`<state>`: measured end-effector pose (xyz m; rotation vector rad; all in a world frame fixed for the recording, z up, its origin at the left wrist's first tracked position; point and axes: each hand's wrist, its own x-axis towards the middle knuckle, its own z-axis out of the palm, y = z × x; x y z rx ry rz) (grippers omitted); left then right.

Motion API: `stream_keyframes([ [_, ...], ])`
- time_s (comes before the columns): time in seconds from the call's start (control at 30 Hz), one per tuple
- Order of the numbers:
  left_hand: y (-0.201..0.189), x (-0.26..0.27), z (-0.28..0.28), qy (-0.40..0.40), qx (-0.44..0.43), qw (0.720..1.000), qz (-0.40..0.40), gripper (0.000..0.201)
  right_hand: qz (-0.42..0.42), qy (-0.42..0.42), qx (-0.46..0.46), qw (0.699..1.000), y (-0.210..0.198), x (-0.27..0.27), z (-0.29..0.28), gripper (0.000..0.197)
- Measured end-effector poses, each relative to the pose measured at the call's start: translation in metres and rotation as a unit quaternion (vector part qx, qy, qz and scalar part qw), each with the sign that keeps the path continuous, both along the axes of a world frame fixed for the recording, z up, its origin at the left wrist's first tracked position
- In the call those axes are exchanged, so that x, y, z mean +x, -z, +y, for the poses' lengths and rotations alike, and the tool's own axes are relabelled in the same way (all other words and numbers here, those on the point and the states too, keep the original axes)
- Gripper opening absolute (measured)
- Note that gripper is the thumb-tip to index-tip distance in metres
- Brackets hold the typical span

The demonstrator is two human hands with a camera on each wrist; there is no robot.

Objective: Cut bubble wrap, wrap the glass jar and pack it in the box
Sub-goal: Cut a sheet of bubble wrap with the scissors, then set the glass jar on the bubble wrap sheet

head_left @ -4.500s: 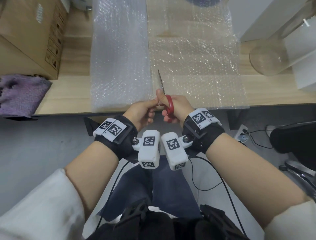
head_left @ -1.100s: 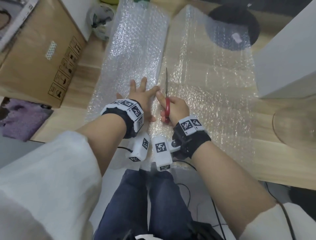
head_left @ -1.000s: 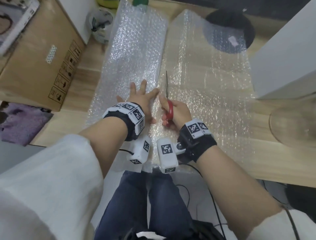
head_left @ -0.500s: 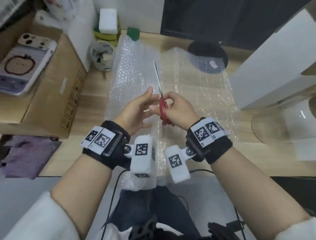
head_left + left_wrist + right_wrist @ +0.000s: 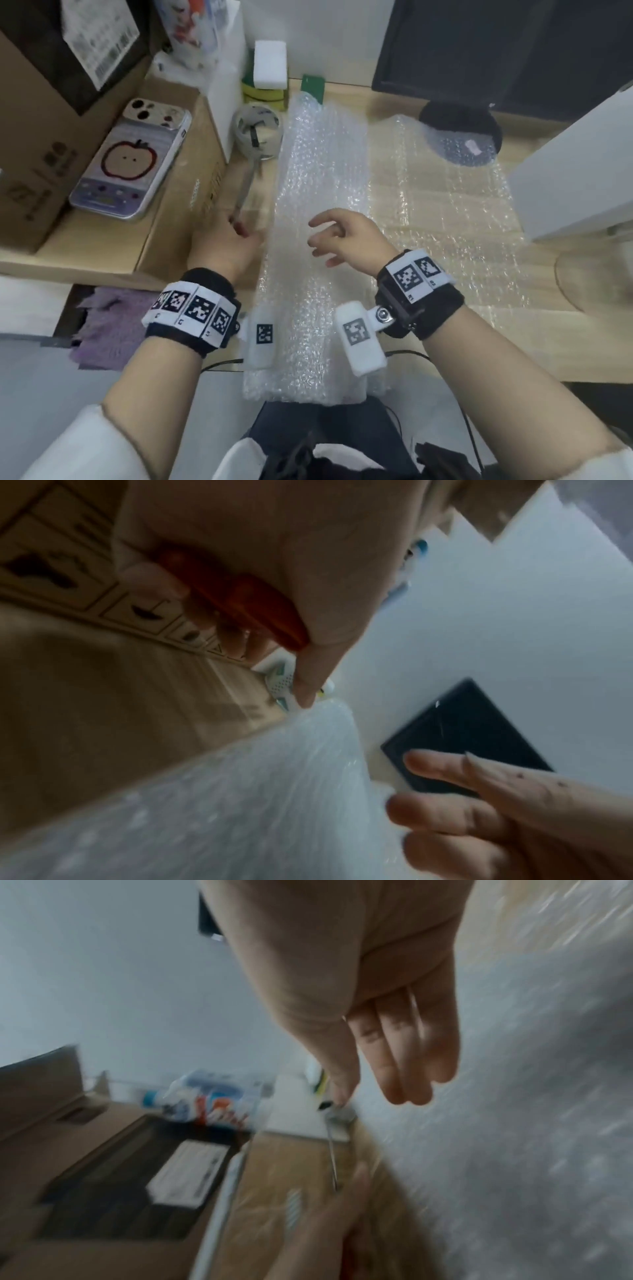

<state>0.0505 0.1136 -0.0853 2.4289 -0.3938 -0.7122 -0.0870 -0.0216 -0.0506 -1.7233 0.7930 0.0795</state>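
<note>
My left hand [image 5: 226, 245] grips the red-handled scissors [image 5: 244, 193] beside the cardboard box [image 5: 171, 240], blade pointing away toward the tape roll. The left wrist view shows my fingers [image 5: 154, 580] curled round the red handle [image 5: 246, 601]. Held open and empty, my right hand [image 5: 337, 236] hovers over the thick bubble wrap strip [image 5: 315, 178], fingers [image 5: 404, 1069] straight. A thinner clear sheet [image 5: 445, 212] lies to the right of the strip. The glass jar [image 5: 596, 281] lies at the table's right edge, only partly in view.
A phone [image 5: 130, 161] lies on the cardboard box. A tape roll [image 5: 257, 133] and sponges [image 5: 270, 65] stand at the back. A white box [image 5: 575, 178] is on the right, a black disc [image 5: 459, 126] partly under the sheet, a purple cloth [image 5: 102, 322] below the table edge.
The scissors have passed from my right hand to my left, which has moved left off the wrap toward the box. My right hand has opened and stays above the strip.
</note>
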Motion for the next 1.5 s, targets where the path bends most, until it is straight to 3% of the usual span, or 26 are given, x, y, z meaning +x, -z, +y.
stream_keyframes([
  [0.1,0.024,-0.003,0.0,0.049,0.129,0.99,-0.009,0.071,0.07,0.005,-0.062,0.996,0.017,-0.032,-0.022,0.015],
  [0.3,0.017,-0.022,-0.011,0.043,0.174,0.979,-0.092,0.068,0.189,0.026,-0.148,0.97,0.036,-0.103,-0.068,0.011],
  [0.37,0.005,-0.02,-0.026,0.072,0.133,0.984,-0.095,0.068,0.21,0.061,-0.161,0.962,0.038,-0.123,-0.082,0.013],
  [0.47,-0.019,-0.04,-0.061,0.194,-0.035,0.976,-0.094,0.049,0.214,0.1,-0.158,0.959,0.041,-0.146,-0.094,0.021],
  [0.57,-0.035,-0.09,-0.093,0.311,-0.132,0.941,0.017,0.04,0.238,0.072,-0.201,0.948,0.046,-0.163,-0.096,0.036],
  [0.67,-0.016,-0.137,-0.12,0.334,-0.096,0.919,0.186,0.055,0.283,0.03,-0.269,0.92,0.048,-0.181,-0.103,0.045],
  [0.73,0.001,-0.159,-0.136,0.321,-0.058,0.924,0.199,0.069,0.303,0.015,-0.267,0.915,0.05,-0.193,-0.112,0.051],
  [0.87,0.023,-0.186,-0.154,0.305,0.072,0.943,0.111,0.089,0.293,-0.006,-0.275,0.916,0.055,-0.21,-0.126,0.055],
  [1.0,0.033,-0.201,-0.168,0.243,0.099,0.964,0.052,0.102,0.292,-0.015,-0.274,0.916,0.061,-0.229,-0.145,0.058],
  [1.17,0.041,-0.206,-0.177,0.235,0.161,0.959,-0.004,0.105,0.266,-0.051,-0.277,0.922,0.063,-0.242,-0.158,0.059],
  [1.33,0.046,-0.22,-0.189,0.189,0.18,0.963,-0.069,0.088,0.169,-0.057,-0.197,0.964,0.034,-0.255,-0.182,0.07],
  [1.4,0.046,-0.219,-0.193,0.188,0.194,0.956,-0.114,0.071,0.105,-0.049,-0.233,0.965,0.007,-0.259,-0.191,0.066],
  [1.5,0.037,-0.223,-0.206,0.165,0.187,0.955,-0.158,0.054,-0.011,-0.005,-0.319,0.948,-0.048,-0.273,-0.205,0.045],
])
